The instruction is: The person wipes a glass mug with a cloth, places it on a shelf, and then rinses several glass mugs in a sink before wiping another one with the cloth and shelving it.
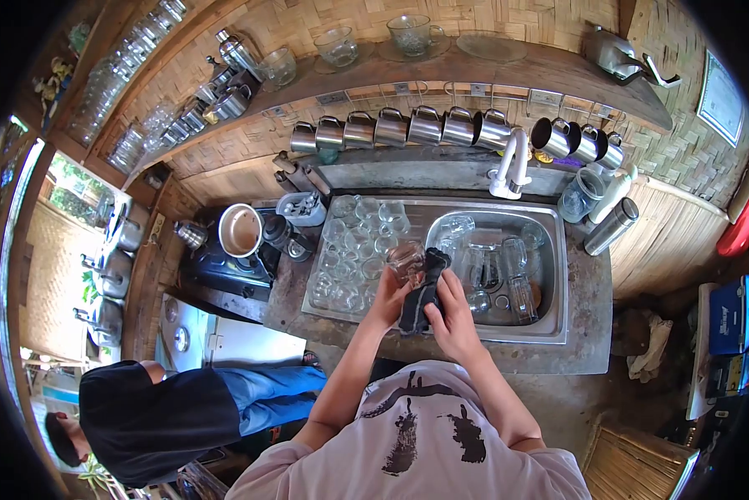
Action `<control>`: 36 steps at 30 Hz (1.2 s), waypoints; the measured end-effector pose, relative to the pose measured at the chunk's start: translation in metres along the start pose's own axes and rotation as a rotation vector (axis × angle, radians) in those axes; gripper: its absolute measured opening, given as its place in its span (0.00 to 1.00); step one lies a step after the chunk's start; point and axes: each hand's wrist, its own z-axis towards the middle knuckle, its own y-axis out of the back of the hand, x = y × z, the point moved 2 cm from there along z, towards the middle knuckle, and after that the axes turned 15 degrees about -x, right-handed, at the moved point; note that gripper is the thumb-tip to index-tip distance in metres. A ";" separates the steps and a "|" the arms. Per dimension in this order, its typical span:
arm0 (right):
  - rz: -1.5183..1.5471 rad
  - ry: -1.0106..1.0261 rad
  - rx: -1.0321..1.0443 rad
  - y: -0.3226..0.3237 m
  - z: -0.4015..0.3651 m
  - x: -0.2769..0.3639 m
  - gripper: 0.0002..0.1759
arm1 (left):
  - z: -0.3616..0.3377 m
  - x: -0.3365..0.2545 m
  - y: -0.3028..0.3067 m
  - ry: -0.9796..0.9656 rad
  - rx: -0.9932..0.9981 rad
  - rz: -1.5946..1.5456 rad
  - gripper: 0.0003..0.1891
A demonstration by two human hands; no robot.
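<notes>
Lit softly by daylight from the window [78, 196] at left; glinted on the sink [563, 275] steel; bent hard by fisheye, vignetted black at corners, smeared toward edges.

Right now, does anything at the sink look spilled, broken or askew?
Nothing stands out. The left hand holds a glass, the right hand a cloth; glasses in the sink lie jumbled, none visibly broken.

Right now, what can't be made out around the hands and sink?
Head view only:
- Glass base: hidden by left hand and dark cloth.
- Right hand fingertips: buried in the cloth.
- Glasses in the sink: overlapping, too small to count.
- Person at lower left: lower legs hidden behind the wearer's arm.
</notes>
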 end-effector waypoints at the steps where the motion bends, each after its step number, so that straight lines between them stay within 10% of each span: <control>1: 0.011 -0.028 0.007 -0.001 0.002 -0.004 0.28 | -0.001 -0.001 0.002 0.003 0.053 -0.024 0.31; 7: 0.030 0.038 0.117 0.008 0.031 0.013 0.22 | 0.000 0.024 0.016 0.506 0.009 -0.400 0.28; 15: 0.080 0.053 0.086 0.018 0.003 0.014 0.14 | -0.003 -0.013 0.006 0.007 -0.183 0.059 0.27; 22: 0.244 -0.071 0.040 0.012 0.001 -0.021 0.18 | -0.008 -0.033 -0.018 -0.418 0.173 0.315 0.32; 32: -0.066 0.397 0.017 0.017 0.008 -0.011 0.27 | 0.004 -0.048 -0.021 -0.167 -0.017 0.013 0.38; 36: 0.121 -0.316 0.182 0.011 -0.009 -0.062 0.22 | 0.004 -0.057 -0.016 -0.177 0.160 0.114 0.39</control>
